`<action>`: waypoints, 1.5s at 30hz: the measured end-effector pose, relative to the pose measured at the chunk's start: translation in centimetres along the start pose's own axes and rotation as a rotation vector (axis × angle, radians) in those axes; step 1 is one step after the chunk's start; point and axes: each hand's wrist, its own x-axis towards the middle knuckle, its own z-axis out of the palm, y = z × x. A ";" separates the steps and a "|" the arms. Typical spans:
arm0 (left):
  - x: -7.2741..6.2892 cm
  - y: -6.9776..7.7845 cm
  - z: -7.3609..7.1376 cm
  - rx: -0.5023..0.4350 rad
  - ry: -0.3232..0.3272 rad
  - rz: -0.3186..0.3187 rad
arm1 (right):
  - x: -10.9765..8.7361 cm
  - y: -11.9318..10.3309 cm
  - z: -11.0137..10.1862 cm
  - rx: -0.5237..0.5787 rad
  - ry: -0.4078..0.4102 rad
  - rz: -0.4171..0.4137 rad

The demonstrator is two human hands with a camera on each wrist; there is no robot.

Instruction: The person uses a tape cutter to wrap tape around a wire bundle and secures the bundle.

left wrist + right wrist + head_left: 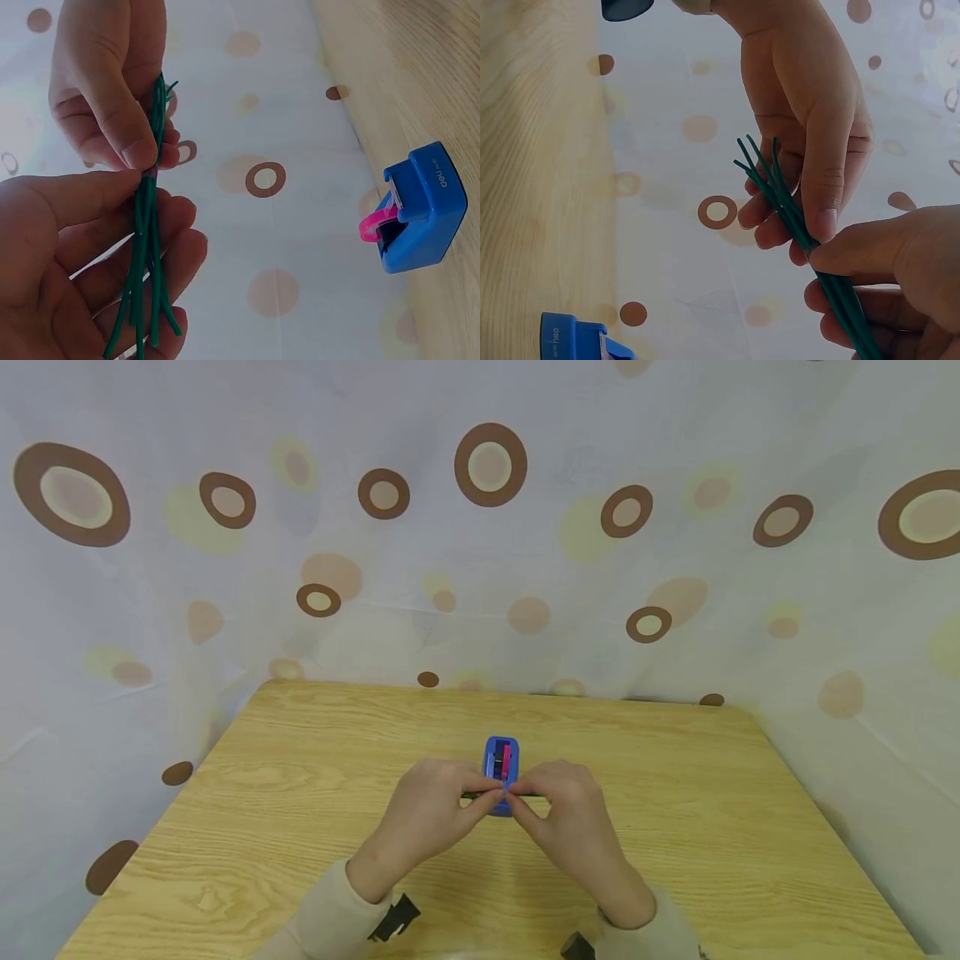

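Note:
A bundle of thin green wires [142, 240] is held between both hands, level in the head view. Its loose ends fan out on either side. My left hand [423, 814] pinches it with thumb and forefinger near the middle, the other fingers curving behind the strands in the left wrist view. From the other side, my right hand [577, 810] pinches it too, the thumbs almost meeting. A narrow purplish band [150, 172] shows around the bundle between the thumbs. Beyond the hands stands a blue tape dispenser [439, 202] carrying a pink ring [373, 225]; the hands partly cover it in the head view.
A wood-grain table [360, 735] lies under the hands. Behind it and along both sides hangs a pale curtain [420, 560] with brown and cream circles. Dark cameras, such as the left one [396, 917], sit at the wrists beside the light sleeves.

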 end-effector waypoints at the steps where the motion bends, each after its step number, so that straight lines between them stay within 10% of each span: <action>1: 0.0 0.0 -0.1 0.005 -0.019 -0.012 | 0.0 0.0 0.0 -0.001 -0.001 -0.002; 14: 0.1 -0.3 -0.3 -0.044 -0.094 -0.069 | 0.0 -0.2 0.0 0.051 -0.036 0.058; 45: 0.1 -0.2 0.2 0.086 0.029 0.151 | 0.0 0.0 -0.9 0.308 -0.216 0.357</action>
